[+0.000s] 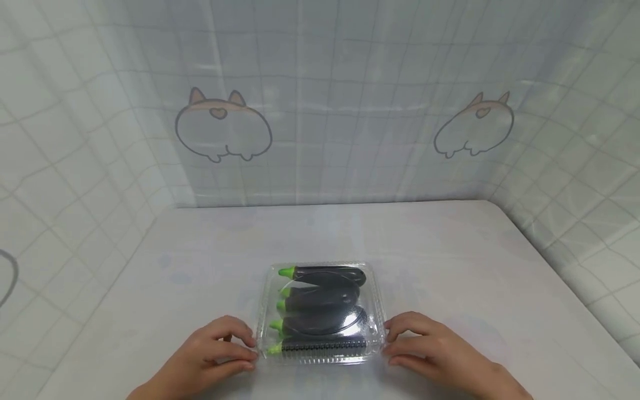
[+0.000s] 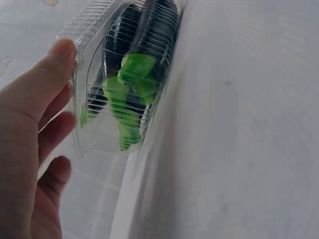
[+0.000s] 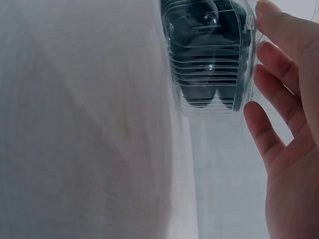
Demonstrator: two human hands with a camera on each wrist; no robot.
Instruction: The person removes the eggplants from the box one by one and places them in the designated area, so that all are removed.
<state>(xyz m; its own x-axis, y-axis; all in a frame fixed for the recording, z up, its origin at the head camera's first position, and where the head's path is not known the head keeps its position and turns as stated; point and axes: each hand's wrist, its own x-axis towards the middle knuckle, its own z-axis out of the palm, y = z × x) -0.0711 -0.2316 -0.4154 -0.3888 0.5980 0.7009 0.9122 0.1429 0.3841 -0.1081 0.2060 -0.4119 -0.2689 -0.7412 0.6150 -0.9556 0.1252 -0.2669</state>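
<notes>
A clear plastic clamshell box (image 1: pixel 372 311) sits on the table in the head view, its lid down. Through it show several dark eggplants (image 1: pixel 320 300), green stem ends pointing left. At the box's left side is my left hand (image 1: pixel 207 353), fingertips at the rim. Opposite it, my right hand (image 1: pixel 435 350) has its fingertips against the right edge. In the left wrist view, one digit touches the rim near the green stems (image 2: pixel 137 67), with the other fingers bent beside it. The right wrist view shows spread, relaxed fingers along the rim, near the dark rounded ends (image 3: pixel 202 94).
The box lies near the front of a pale table (image 1: pixel 425 244). A white grid-patterned curtain (image 1: pixel 320 111) with animal drawings rises behind the table, and similar sheets (image 1: pixel 590 166) stand along both sides.
</notes>
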